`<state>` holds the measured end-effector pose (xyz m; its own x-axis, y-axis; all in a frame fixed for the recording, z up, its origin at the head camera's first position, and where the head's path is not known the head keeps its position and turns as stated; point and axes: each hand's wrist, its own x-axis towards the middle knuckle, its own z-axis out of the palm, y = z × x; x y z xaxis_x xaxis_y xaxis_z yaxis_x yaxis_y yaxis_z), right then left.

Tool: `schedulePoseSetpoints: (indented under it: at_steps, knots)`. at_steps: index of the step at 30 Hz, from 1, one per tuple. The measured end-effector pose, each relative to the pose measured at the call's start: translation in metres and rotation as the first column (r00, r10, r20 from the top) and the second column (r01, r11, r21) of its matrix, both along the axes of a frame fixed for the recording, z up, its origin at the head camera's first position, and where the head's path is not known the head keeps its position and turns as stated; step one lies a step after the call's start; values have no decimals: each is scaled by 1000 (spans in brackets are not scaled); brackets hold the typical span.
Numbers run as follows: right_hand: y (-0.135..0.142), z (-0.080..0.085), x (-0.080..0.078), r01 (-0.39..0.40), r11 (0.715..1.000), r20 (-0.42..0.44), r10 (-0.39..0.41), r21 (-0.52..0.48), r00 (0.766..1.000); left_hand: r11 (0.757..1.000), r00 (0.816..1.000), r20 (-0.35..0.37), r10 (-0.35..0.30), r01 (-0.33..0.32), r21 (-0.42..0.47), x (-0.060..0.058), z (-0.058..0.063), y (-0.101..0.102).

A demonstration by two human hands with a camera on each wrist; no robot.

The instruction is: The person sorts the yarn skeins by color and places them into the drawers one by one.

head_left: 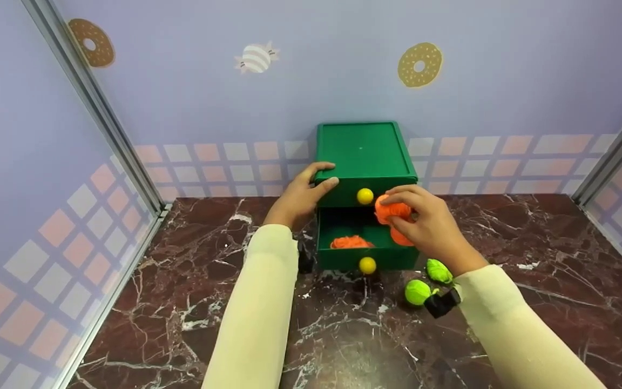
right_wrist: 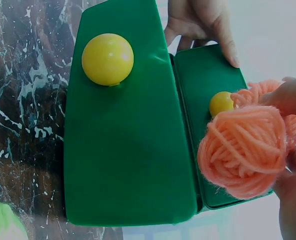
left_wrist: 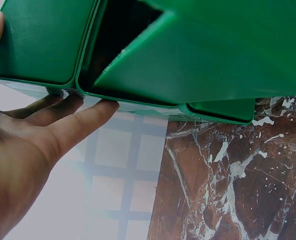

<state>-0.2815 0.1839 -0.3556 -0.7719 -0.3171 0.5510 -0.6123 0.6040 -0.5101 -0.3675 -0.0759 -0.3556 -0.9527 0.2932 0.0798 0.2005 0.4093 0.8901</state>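
Observation:
A small green drawer cabinet [head_left: 365, 148] with yellow knobs stands against the wall, its lower drawer [head_left: 343, 259] pulled out. My left hand [head_left: 297, 197] grips the cabinet's upper left front corner; the left wrist view has its fingers [left_wrist: 87, 122] along the side wall. With thumb and fingers, my right hand [head_left: 432, 224] holds orange yarn balls [head_left: 397, 210] over the right part of the drawer. One yarn ball [right_wrist: 243, 150] hangs close to the camera in the right wrist view, another partly hidden behind it. More orange yarn [head_left: 351, 242] lies inside the drawer.
Two lime-green yarn balls [head_left: 417, 292] lie on the dark marbled table [head_left: 354, 346], right of the drawer and near my right wrist. A patterned wall [head_left: 338, 65] rises behind the cabinet, with metal-framed side panels [head_left: 95, 108] at left and right.

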Motion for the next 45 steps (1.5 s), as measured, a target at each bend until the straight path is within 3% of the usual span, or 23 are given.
schedulePoseSetpoints:
  at_steps: [8, 21, 30, 37, 45]
  knots:
    - [13, 0, 11, 22, 999, -51, -24, -41, 998, 1000, 1000, -11, 6, -6, -25, -1, -2, 0]
    - [38, -18, 23, 57, 988, -24, -61, -145, 998, 999, 1000, -15, -8, 8, -32, -2, -1, -1]
    - [54, -31, 29, 63, 987, -79, -75, -146, 994, 1000, 1000, 0, -3, 3, -28, -2, -1, -2]
    - [65, -43, 35, 74, 984, -38, -81, -164, 996, 1000, 1000, 15, -10, 10, -29, -2, 0, -3]
    - [75, -62, 40, 109, 986, -12, -111, -128, 994, 999, 999, -24, -26, 24, -44, -4, -2, -3]
